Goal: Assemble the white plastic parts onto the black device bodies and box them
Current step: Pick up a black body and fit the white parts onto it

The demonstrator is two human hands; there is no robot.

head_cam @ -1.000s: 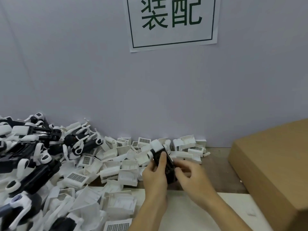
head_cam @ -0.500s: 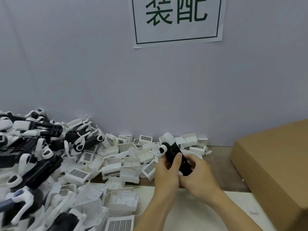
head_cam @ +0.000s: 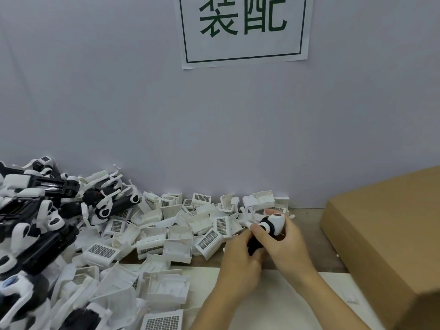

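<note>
Presently, 2 hands meet on 1 black device body (head_cam: pixel 256 246), held just left of the cardboard box (head_cam: pixel 385 236) and above the bench edge. The left hand (head_cam: pixel 240 263) grips the lower dark end with curled fingers; the right hand (head_cam: pixel 285 246) wraps the upper end, where 1 white plastic part (head_cam: pixel 276 220) with a small gridded face sits on the device. The hands touch each other, so most of the body is hidden between them.

Left of the box, a heap of loose white parts (head_cam: pixel 176 234) lies against the wall (head_cam: pixel 214 127); they overlap too much for an exact count, but well over 20 show. Farther left of the box, a pile of black bodies (head_cam: pixel 35 210) with white fittings is stacked, at least 6 visible, several blurred. 1 pale mat (head_cam: pixel 273 306) lies under the forearms, touching the box's near-left side. 1 printed sign (head_cam: pixel 242 29) with 2 green characters hangs on the wall above and left of the box. The box's flaps lie closed; its contents cannot be seen.
</note>
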